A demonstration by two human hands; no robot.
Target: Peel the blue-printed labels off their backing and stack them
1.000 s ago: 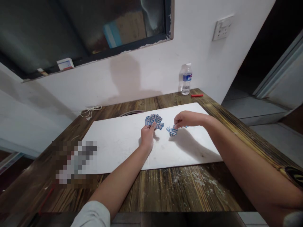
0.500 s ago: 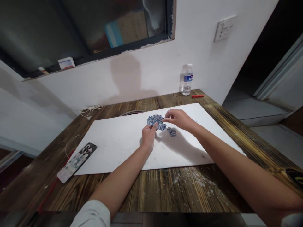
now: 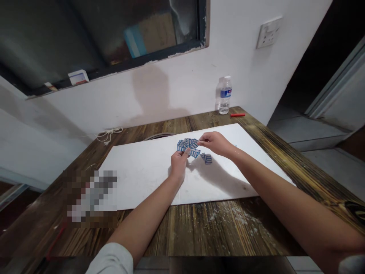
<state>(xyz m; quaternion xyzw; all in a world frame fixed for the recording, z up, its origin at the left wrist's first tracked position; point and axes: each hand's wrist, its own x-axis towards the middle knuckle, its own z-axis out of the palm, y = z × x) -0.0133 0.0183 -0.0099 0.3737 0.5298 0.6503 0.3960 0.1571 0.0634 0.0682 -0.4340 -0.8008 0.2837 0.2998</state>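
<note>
A fan of small blue-and-grey patterned pieces (image 3: 189, 144) is pinched in my left hand (image 3: 179, 163), above a white board (image 3: 142, 171). At the right edge of this fan, my right hand (image 3: 212, 142) has its thumb and fingertips together on one of the pieces. A few similar pieces (image 3: 208, 158) lie overlapping on the board, just below my right hand. Another bluish bit (image 3: 234, 145) shows partly behind my right wrist.
The white board lies on a dark wooden table (image 3: 211, 236). At the back stand a water bottle (image 3: 225, 96) and a red stick (image 3: 237, 115); a white cord (image 3: 109, 133) is coiled at the back left. A pixelated object (image 3: 94, 194) lies at the left.
My right fingertips have closed on a piece at the fan's right edge, which now stands out more. My left hand stays almost where it was.
</note>
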